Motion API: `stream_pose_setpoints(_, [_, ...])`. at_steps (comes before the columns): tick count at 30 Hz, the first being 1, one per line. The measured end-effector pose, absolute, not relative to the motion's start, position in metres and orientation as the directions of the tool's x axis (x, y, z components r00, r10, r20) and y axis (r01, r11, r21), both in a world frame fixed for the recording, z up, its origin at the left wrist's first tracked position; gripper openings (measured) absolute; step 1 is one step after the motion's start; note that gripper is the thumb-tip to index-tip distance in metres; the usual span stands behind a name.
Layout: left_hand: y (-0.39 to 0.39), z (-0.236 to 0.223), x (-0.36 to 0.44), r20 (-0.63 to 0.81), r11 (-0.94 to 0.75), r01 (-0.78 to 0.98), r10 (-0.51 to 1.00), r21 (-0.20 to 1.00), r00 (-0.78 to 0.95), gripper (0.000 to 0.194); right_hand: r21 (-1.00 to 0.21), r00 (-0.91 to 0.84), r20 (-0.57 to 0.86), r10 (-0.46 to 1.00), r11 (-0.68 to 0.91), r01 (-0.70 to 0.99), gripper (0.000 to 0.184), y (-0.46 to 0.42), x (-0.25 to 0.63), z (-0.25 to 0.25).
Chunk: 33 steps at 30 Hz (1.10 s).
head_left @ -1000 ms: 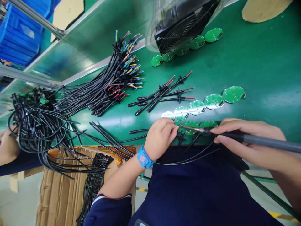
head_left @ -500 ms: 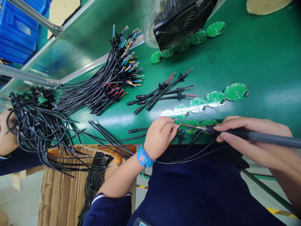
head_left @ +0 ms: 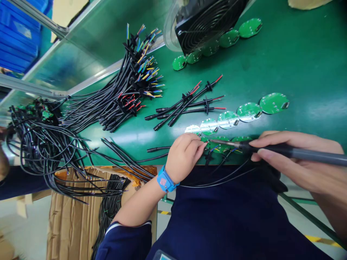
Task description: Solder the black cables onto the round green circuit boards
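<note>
My left hand (head_left: 185, 155), wearing a blue wristband (head_left: 166, 181), is closed in a pinch on a short black cable (head_left: 158, 149). A bit of red wire shows at its fingertips, over a round green circuit board partly hidden by the hand. My right hand (head_left: 295, 155) grips a soldering iron (head_left: 282, 151) by its dark handle. The iron's metal tip points left and lies close to the left fingertips, above the near row of joined circuit boards (head_left: 221, 143). Whether the tip touches anything is hard to tell. Thin coloured wires (head_left: 216, 148) run from cables onto these boards.
Another board row (head_left: 249, 112) lies just beyond; a third sits by a black fan (head_left: 211, 25). Loose red-wired cables (head_left: 187, 103) lie mid-table. Bundled cables (head_left: 130, 79) and a tangled cable heap (head_left: 40, 133) fill the left, near a co-worker's arm (head_left: 21, 184).
The soldering iron and my right hand have shifted slightly right, the tip drawing back from my left fingertips. My left hand holds its place. The co-worker's hand has moved left, toward the frame's edge.
</note>
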<state>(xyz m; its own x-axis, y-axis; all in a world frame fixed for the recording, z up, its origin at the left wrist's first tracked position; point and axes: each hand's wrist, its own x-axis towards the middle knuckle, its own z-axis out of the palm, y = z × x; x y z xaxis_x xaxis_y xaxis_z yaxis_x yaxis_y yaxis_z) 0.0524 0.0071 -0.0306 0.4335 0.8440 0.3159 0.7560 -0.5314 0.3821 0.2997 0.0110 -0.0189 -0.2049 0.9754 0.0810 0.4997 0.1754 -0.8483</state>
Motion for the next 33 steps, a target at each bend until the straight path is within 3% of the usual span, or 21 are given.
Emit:
stream_pose_setpoints(5, [0.006,-0.031,0.051,0.307,-0.528,0.763,0.846,0.374,0.435,0.006,-0.793,-0.316,0.102,0.943,0.269,0.547,0.015,0.015,0.298,-0.017])
stream_pose_setpoints(13, [0.005,-0.029,0.051,0.277,-0.491,0.774,0.87,0.4,0.408,0.007,-0.787,-0.328,0.15,0.933,0.314,0.531,0.013,0.015,0.296,-0.015])
stream_pose_setpoints(17, [0.004,-0.022,0.058,0.25,-0.379,0.792,0.924,0.478,0.291,0.005,-0.829,-0.362,0.147,0.92,0.314,0.463,0.014,0.016,0.295,-0.015])
stream_pose_setpoints(21, [0.006,-0.015,0.065,0.13,-0.204,0.809,0.979,0.552,0.158,0.009,-0.849,-0.365,0.152,0.919,0.31,0.427,0.016,0.015,0.296,-0.018])
stream_pose_setpoints(28, [0.013,-0.01,0.066,0.024,-0.126,0.796,0.99,0.592,0.139,0.012,-0.807,-0.379,0.201,0.903,0.372,0.458,0.021,0.015,0.297,-0.015])
stream_pose_setpoints(33, [0.016,-0.009,0.066,-0.008,-0.125,0.793,0.987,0.596,0.161,0.012,-0.908,-0.173,0.159,0.972,0.213,0.361,0.018,0.005,0.307,-0.019])
